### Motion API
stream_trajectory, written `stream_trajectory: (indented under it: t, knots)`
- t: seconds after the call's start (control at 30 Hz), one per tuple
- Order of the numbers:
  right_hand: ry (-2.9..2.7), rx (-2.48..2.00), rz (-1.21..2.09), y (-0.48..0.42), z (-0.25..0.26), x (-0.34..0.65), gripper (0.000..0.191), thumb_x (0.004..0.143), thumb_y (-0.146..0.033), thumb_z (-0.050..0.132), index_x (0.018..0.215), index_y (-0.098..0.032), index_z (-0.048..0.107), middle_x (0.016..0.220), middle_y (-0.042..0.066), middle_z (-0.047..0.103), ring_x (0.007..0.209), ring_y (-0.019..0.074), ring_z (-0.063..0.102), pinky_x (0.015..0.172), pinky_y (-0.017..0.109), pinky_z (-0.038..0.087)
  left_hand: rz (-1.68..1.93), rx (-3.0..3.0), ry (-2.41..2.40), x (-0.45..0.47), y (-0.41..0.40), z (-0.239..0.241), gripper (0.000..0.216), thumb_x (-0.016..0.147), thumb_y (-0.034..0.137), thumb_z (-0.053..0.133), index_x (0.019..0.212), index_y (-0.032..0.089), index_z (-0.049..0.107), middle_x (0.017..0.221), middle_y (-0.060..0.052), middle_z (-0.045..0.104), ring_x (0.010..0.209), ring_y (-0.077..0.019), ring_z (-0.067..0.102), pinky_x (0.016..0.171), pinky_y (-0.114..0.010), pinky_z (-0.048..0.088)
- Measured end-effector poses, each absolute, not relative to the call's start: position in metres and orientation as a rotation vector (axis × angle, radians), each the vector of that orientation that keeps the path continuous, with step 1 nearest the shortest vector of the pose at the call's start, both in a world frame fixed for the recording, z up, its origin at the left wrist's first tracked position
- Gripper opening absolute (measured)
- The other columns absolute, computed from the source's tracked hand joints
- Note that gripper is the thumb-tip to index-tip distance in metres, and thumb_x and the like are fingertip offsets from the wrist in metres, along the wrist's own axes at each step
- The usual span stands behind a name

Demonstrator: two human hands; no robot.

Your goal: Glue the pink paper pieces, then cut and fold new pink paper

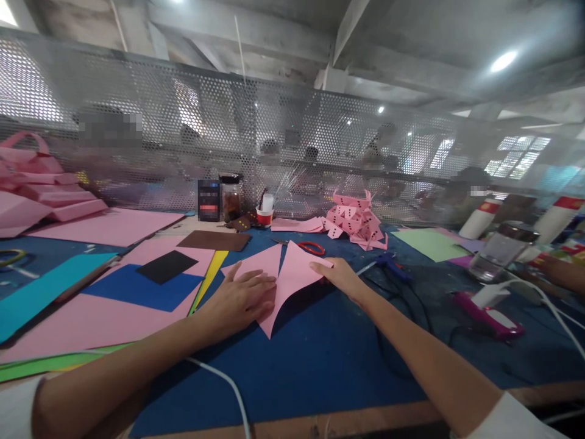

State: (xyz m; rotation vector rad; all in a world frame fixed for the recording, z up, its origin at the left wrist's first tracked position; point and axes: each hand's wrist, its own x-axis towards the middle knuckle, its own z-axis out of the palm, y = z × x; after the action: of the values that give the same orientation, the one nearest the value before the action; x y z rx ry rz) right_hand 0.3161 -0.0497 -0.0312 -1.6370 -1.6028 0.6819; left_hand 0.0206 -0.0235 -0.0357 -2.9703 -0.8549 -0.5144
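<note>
Two parts of pink paper [298, 272] lie in front of me on the blue work mat, with a narrow gap between them at the top; I cannot tell whether they join lower down. My left hand [244, 294] rests flat on the paper, fingers stretched out across it. The right-hand part curls up off the mat, its far right corner pinched between the thumb and fingers of my right hand [340, 275]. Just behind the paper are scissors with red handles [312, 247], their blades partly hidden. A blue glue gun [392, 267] lies to the right of my right hand.
Coloured sheets, among them a blue one [146, 289] and a black one [167, 266], are piled at left. Dotted pink strips [355, 219] are heaped at the back. At right are a purple device [489, 317], a jar [500, 253] and cables. A perforated screen [283, 122] stands behind.
</note>
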Motion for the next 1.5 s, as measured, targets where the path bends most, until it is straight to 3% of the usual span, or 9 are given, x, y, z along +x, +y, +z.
stream_trajectory:
  t: [0.37, 0.57, 0.83, 1.27, 1.5]
  knots:
    - [-1.523, -1.528, 0.832, -0.046, -0.032, 0.308, 0.058, 0.085, -0.065, 0.057, 0.065, -0.013, 0.070, 0.063, 0.008, 0.069, 0.059, 0.0144, 0.060, 0.061, 0.025, 0.045, -0.476, -2.976, -0.857, 0.020, -0.022, -0.037, 0.043, 0.099, 0.048, 0.046, 0.139, 0.032, 0.054, 0.143, -0.002, 0.060, 0.139, -0.0259, 0.045, 0.123, -0.052, 0.001]
    - [-1.565, -1.573, 0.827, -0.049, -0.036, 0.307, 0.038, 0.080, -0.049, 0.068, 0.069, -0.013, 0.072, 0.062, 0.005, 0.069, 0.058, 0.0146, 0.061, 0.062, 0.025, 0.044, -0.496, -2.977, -0.872, 0.021, -0.023, -0.037, 0.043, 0.099, 0.048, 0.047, 0.139, 0.033, 0.053, 0.142, -0.002, 0.060, 0.139, -0.0257, 0.045, 0.122, -0.052, 0.002]
    - [-1.672, -1.664, 0.763, -0.051, -0.034, 0.308, 0.027, 0.078, -0.036, 0.065, 0.062, -0.015, 0.065, 0.057, 0.003, 0.064, 0.056, 0.0144, 0.058, 0.056, 0.024, 0.039, -0.459, -2.992, -0.901, 0.020, -0.022, -0.037, 0.047, 0.098, 0.049, 0.049, 0.142, 0.034, 0.050, 0.143, -0.002, 0.060, 0.139, -0.0263, 0.045, 0.122, -0.054, 0.003]
    - [-1.709, -1.673, 0.765, -0.055, -0.028, 0.306, 0.023, 0.077, -0.034, 0.063, 0.063, -0.015, 0.064, 0.061, 0.003, 0.066, 0.059, 0.0154, 0.060, 0.057, 0.023, 0.039, -0.489, -2.990, -0.879, 0.020, -0.021, -0.036, 0.047, 0.096, 0.049, 0.050, 0.141, 0.034, 0.053, 0.141, -0.002, 0.061, 0.138, -0.0271, 0.046, 0.122, -0.054, 0.004]
    - [-1.647, -1.653, 0.747, -0.052, -0.029, 0.310, 0.032, 0.083, -0.042, 0.061, 0.073, -0.012, 0.068, 0.065, 0.005, 0.067, 0.061, 0.0157, 0.061, 0.061, 0.024, 0.042, -0.514, -3.005, -0.816, 0.020, -0.027, -0.027, 0.045, 0.093, 0.034, 0.055, 0.138, 0.034, 0.055, 0.140, 0.000, 0.062, 0.140, -0.0273, 0.044, 0.122, -0.055, 0.005]
